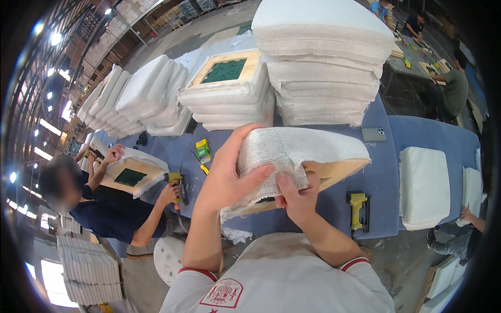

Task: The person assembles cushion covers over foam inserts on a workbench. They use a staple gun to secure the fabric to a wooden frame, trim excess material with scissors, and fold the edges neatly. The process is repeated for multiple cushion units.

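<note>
A seat cushion (329, 142) in white woven fabric, with a pale wooden frame on its underside, is tilted up in front of my chest. My left hand (227, 175) wraps round its left corner, with the thumb pressed on the fabric. My right hand (301, 198) pinches the folded fabric edge at the wooden frame; its fingertips are partly hidden behind the fabric. On the blue table (334, 201) to the right lies a yellow-and-black staple gun (358, 213), apart from both hands.
Tall stacks of white cushions (323, 68) and a lower stack (227, 99) stand behind. A phone (374, 134), a green box (202, 150) and a yellow-handled tool (202, 167) lie on the table. At left, a co-worker holds a staple gun (176, 183) beside another cushion (151, 169).
</note>
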The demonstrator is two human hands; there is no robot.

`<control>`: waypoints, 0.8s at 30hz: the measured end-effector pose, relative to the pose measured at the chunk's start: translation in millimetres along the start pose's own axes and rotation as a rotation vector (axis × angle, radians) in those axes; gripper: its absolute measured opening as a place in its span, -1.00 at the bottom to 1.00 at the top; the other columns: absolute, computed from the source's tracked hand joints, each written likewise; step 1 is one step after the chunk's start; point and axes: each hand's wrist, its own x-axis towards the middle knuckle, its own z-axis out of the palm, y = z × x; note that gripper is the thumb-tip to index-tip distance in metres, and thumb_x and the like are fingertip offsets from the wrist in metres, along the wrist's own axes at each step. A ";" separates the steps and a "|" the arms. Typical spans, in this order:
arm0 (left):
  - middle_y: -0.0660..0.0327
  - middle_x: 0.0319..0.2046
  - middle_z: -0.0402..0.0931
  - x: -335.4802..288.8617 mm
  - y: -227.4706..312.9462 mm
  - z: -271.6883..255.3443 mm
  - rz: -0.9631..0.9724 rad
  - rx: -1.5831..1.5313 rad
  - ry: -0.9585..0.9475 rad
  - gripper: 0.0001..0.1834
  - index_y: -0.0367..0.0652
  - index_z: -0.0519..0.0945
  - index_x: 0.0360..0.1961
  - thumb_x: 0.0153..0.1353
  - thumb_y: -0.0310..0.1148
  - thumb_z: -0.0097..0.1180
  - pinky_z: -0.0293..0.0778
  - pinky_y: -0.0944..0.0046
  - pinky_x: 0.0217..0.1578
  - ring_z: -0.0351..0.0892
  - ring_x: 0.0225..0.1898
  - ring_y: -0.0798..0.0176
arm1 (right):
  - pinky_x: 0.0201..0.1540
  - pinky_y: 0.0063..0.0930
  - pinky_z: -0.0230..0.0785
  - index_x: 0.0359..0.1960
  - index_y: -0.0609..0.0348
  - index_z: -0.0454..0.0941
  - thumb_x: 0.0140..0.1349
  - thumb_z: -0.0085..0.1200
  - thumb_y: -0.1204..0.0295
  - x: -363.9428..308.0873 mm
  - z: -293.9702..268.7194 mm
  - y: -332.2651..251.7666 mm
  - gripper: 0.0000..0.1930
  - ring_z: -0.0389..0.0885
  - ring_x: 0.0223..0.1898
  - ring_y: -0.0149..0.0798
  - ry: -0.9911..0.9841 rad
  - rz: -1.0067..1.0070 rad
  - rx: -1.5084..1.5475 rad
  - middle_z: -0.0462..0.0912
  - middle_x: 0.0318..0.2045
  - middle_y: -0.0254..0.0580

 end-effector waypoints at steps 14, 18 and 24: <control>0.00 0.11 0.66 -5.0 11.0 6.5 -0.010 0.180 0.070 -0.18 -0.21 0.48 0.38 0.07 -0.38 0.52 0.51 0.13 0.21 0.67 0.13 0.08 | -0.59 -0.54 0.42 -0.10 0.34 0.69 0.49 0.26 0.47 -5.9 -4.3 -12.2 -0.86 0.63 -0.58 -0.46 0.016 0.095 0.030 0.74 -0.42 -0.23; 0.00 0.00 0.70 16.8 12.7 20.6 0.007 0.180 0.067 -0.24 -0.21 0.53 0.31 0.08 -0.28 0.54 0.56 0.12 0.11 0.72 0.03 0.04 | -0.63 -0.54 0.39 0.08 0.32 0.62 0.54 0.23 0.37 -5.3 -10.5 -19.5 -0.74 0.66 -0.58 -0.42 0.084 0.122 0.096 0.76 -0.35 -0.18; 0.01 -0.11 0.72 46.8 45.3 37.6 0.008 0.225 -0.096 -0.25 -0.22 0.62 0.16 -0.02 -0.06 0.60 0.61 0.09 -0.10 0.76 -0.16 -0.04 | -0.68 -0.56 0.31 0.21 0.28 0.57 0.56 0.22 0.27 -8.9 -52.2 -26.8 -0.63 0.56 -0.64 -0.46 0.098 0.006 0.280 0.78 -0.30 -0.13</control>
